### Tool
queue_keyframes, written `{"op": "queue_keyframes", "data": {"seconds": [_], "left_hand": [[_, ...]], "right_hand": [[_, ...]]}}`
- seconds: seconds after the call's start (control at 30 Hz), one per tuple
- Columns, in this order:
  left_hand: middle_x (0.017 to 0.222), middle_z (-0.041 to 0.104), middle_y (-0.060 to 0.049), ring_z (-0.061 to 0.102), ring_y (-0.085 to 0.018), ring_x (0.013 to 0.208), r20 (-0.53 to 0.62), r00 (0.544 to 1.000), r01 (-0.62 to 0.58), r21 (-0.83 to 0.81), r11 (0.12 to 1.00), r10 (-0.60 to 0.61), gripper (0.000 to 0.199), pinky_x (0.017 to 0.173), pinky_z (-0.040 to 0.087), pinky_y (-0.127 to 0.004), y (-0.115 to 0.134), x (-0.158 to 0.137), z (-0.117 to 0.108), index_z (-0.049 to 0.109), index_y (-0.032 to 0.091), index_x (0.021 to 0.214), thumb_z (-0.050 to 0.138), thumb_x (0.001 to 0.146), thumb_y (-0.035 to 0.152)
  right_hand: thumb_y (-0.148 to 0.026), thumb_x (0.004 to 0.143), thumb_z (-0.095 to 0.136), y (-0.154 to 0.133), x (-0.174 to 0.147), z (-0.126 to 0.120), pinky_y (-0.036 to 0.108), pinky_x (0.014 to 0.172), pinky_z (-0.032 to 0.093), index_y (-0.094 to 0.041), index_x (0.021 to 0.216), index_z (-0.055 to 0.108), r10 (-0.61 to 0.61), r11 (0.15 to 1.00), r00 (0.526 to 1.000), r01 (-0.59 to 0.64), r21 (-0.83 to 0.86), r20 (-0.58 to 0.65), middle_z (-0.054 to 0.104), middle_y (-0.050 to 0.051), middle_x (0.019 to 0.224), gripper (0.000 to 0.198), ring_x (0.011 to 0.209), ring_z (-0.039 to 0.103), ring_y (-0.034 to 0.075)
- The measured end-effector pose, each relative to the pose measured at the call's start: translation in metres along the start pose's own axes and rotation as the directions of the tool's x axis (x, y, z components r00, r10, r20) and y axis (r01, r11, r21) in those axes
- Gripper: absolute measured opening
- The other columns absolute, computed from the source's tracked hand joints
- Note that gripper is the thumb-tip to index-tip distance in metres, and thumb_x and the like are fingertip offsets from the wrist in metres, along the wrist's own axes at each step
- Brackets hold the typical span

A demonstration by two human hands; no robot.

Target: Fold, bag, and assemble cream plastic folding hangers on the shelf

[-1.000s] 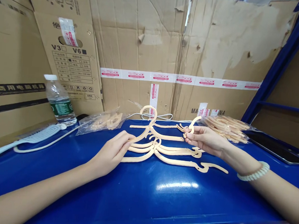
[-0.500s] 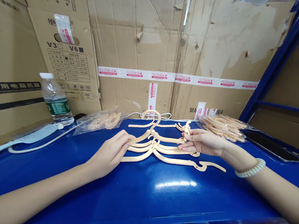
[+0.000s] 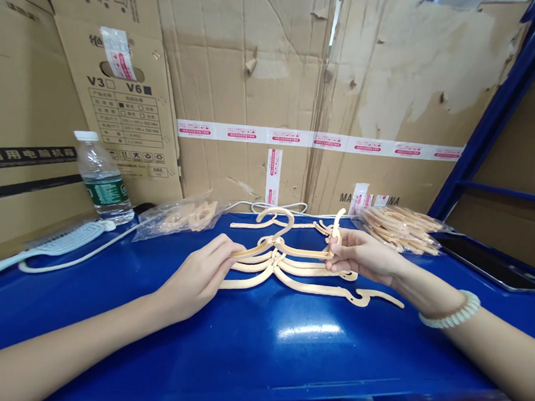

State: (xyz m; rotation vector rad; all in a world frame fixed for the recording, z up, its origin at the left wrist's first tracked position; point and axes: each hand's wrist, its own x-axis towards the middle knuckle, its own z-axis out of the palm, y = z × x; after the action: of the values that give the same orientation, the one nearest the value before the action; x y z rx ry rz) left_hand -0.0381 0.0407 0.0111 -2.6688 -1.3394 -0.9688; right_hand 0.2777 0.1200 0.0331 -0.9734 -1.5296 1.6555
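Note:
Several cream plastic hangers (image 3: 299,271) lie stacked on the blue table (image 3: 256,342). My left hand (image 3: 199,275) pinches the left arm of the top hanger (image 3: 286,248), which sits slightly raised over the pile. My right hand (image 3: 360,254) grips that hanger's right end together with a small cream hook piece (image 3: 337,224) standing upright between the fingers. A bead bracelet is on my right wrist.
A water bottle (image 3: 102,178) stands at the back left beside a white comb-like tool with a cable (image 3: 60,243). A clear bag of cream parts (image 3: 183,215) lies behind the hangers, and a bag of hangers (image 3: 399,226) at the back right. Cardboard walls the back. A dark phone (image 3: 489,261) lies far right.
The top hanger has tipped lower and flatter toward the pile. My right hand has drawn in and shifted the hook piece upright at the hanger's right end. My left hand barely moved.

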Motion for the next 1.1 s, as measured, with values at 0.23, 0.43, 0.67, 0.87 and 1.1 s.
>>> {"op": "queue_keyframes", "data": {"seconds": [0.23,0.43,0.67,0.87,1.1], "left_hand": [[0.098,0.054,-0.005,0.055,-0.016,0.087,0.011,1.000,0.025,-0.020,0.999,-0.025,0.027,0.078,0.044,-0.027,0.002,-0.001,0.000,0.052,0.019,0.114,0.030,0.100,0.023],[0.105,0.058,-0.005,0.059,-0.018,0.092,0.023,0.998,0.061,0.022,0.998,-0.061,0.027,0.080,0.047,-0.028,0.002,-0.001,0.001,0.048,0.022,0.122,0.037,0.099,0.029],[0.105,0.064,-0.005,0.063,-0.017,0.091,0.068,0.998,-0.019,0.129,0.991,0.010,0.024,0.075,0.048,-0.026,-0.001,0.004,-0.014,0.052,0.019,0.113,0.034,0.099,0.028],[0.086,0.062,-0.005,0.056,-0.019,0.078,0.318,0.938,-0.228,0.272,0.935,0.137,0.026,0.071,0.043,-0.030,-0.002,0.008,-0.036,0.060,0.019,0.096,0.035,0.098,0.027],[0.091,0.059,-0.006,0.053,-0.020,0.082,0.447,0.879,-0.291,0.228,0.929,0.165,0.022,0.073,0.040,-0.031,0.007,0.003,-0.040,0.058,0.019,0.092,0.037,0.096,0.020]], "right_hand": [[-0.022,0.069,0.080,0.003,0.001,0.003,0.023,0.059,0.061,-0.019,0.072,0.049,-0.089,0.994,0.990,0.082,-0.069,-0.110,0.065,0.000,0.059,0.032,0.057,0.069,0.015],[-0.028,0.068,0.080,-0.001,0.001,0.008,0.021,0.055,0.056,-0.019,0.075,0.048,-0.195,0.979,0.971,0.186,-0.078,-0.135,0.064,0.000,0.066,0.033,0.057,0.067,0.012],[-0.038,0.073,0.075,-0.015,0.002,-0.013,0.020,0.057,0.053,-0.017,0.078,0.065,-0.225,0.974,0.967,0.226,-0.010,-0.116,0.062,0.002,0.076,0.024,0.067,0.059,0.010],[-0.037,0.066,0.080,-0.036,-0.006,-0.056,0.022,0.048,0.044,-0.017,0.072,0.070,-0.216,0.962,0.975,0.204,-0.183,-0.046,0.060,-0.001,0.059,0.023,0.051,0.052,0.009],[-0.036,0.070,0.077,-0.044,-0.017,-0.065,0.027,0.063,0.049,-0.017,0.079,0.073,0.031,0.691,0.950,0.204,-0.694,0.309,0.071,0.003,0.074,0.021,0.065,0.062,0.014]]}}
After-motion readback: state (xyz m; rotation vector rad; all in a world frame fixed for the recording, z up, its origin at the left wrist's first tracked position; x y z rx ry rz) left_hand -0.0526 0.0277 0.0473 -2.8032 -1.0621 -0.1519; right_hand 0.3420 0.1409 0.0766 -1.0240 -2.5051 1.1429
